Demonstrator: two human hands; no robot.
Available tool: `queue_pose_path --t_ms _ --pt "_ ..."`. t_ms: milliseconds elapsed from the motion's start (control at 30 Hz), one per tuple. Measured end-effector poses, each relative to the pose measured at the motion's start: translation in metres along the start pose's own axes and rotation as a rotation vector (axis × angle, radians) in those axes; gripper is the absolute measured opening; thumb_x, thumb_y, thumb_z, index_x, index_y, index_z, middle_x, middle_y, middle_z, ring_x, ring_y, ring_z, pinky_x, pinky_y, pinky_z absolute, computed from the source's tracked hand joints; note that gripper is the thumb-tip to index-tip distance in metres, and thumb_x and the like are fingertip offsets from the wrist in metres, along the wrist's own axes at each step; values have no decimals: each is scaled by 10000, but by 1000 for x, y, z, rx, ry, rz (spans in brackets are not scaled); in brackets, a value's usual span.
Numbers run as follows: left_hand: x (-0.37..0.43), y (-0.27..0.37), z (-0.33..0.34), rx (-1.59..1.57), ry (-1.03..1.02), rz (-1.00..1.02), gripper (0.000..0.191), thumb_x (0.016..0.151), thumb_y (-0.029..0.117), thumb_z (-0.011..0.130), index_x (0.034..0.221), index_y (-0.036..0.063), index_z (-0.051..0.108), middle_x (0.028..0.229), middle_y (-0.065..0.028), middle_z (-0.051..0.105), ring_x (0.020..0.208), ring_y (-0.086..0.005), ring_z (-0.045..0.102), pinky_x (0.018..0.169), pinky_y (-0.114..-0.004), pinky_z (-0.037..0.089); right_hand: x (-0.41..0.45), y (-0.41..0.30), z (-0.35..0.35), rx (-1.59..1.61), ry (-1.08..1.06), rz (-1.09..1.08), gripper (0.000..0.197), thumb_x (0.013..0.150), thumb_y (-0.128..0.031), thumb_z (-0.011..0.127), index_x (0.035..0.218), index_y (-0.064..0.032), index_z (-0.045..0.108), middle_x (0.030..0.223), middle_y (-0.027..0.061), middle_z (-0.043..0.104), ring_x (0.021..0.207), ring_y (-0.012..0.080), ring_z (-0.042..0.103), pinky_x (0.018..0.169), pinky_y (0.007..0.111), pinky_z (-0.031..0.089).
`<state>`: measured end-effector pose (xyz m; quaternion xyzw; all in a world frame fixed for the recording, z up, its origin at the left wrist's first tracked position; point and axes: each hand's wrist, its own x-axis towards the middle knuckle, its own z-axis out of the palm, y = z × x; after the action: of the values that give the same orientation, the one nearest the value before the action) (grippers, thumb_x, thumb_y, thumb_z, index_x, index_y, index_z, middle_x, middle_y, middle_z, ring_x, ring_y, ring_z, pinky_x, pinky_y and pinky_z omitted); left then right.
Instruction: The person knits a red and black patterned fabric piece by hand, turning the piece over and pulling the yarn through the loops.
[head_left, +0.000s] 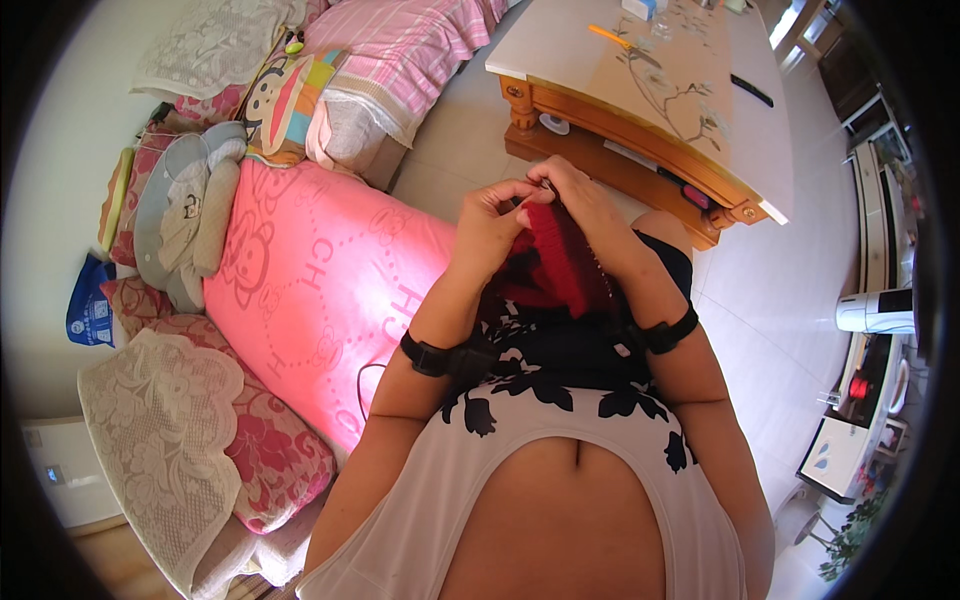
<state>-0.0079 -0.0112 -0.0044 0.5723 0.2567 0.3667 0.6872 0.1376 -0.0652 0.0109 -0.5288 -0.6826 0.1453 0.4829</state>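
Note:
A piece of red and dark knitting (555, 255) hangs from my two hands above my lap. My left hand (499, 217) pinches its upper edge between thumb and fingers. Close beside it, my right hand (574, 195) is bent over the same edge, with the fingertips of both hands nearly touching. A thin needle or cord, with a row of stitches along it, runs down the right side of the knitting under my right wrist. The needle tips are mostly hidden by my fingers. Black bands are strapped round both forearms.
A pink printed sofa cover (322, 270) lies to the left, with cushions (277, 465) and a grey plush toy (172, 217) beyond. Ahead on the right is a wooden coffee table (555, 67) holding an orange-handled item (609, 35) and a black remote or pen-like object (751, 90).

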Motion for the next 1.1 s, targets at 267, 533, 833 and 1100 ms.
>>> queue_pose_path --t_ms 267,533,833,1100 --pt "2 22 -14 -104 60 -46 143 910 47 554 1025 -6 620 909 -19 641 773 -57 580 710 -188 467 7 7 -31 -348 70 -255 126 735 -74 607 849 -109 651 837 20 569 803 198 555 721 280 361" --pt "-3 25 -21 -324 -90 -229 139 918 39 536 1033 0 603 918 -20 635 795 -63 591 711 -189 474 8 -2 -20 -69 131 -254 103 744 -162 673 831 -112 649 784 3 563 736 198 537 665 305 356" --pt "2 -6 -11 145 -49 117 193 884 -25 503 1044 11 606 1008 -18 612 841 -74 589 747 -188 473 6 -1 -1 70 97 25 170 750 -124 606 918 -103 611 800 23 569 782 240 558 742 310 409" --pt "-2 28 -22 -317 -41 -267 101 925 86 553 990 25 600 853 4 627 756 -60 585 676 -185 463 9 10 -32 -152 -67 -329 182 726 -84 613 900 -130 641 949 11 561 858 210 552 715 301 439"
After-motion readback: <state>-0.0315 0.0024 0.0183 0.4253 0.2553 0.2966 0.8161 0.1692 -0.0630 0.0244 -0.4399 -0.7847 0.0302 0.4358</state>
